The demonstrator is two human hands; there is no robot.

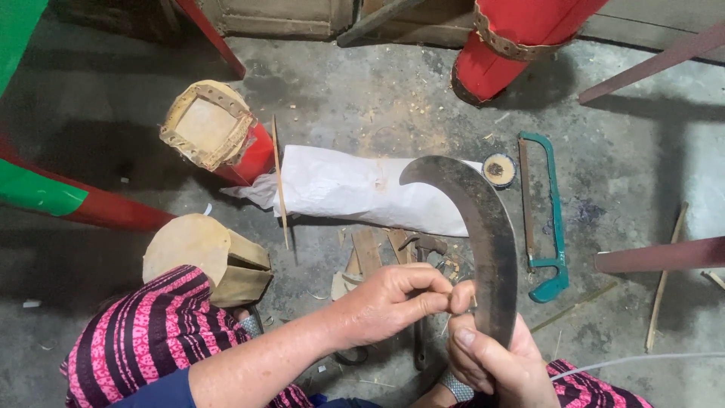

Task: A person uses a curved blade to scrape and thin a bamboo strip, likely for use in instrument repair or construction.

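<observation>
The right hand (495,363), at about 5 o'clock in the view, is clenched around the lower end of a curved knife (483,227), whose dark blade sweeps up and hooks over toward 12 o'clock, ending just above a white sack (355,189) on the concrete floor (362,98). The left hand (389,302) reaches in from 7 o'clock, its thumb and forefinger pinched on something small and pale right at the blade's inner edge; what it is cannot be told, it is too small. The knife looks like thick, stiff steel, probably heavy toward the tip and sharp on the inside of the curve, so the safe hold is low on the handle end, where the right hand has it, with fingers kept off the concave edge. The pinched piece is likely light and thin, best held close to the blade. At 3 o'clock lies a green hacksaw (555,227), at 10 o'clock a red post with a woven cap (211,132), and wood scraps (370,253) lie under the hands.
</observation>
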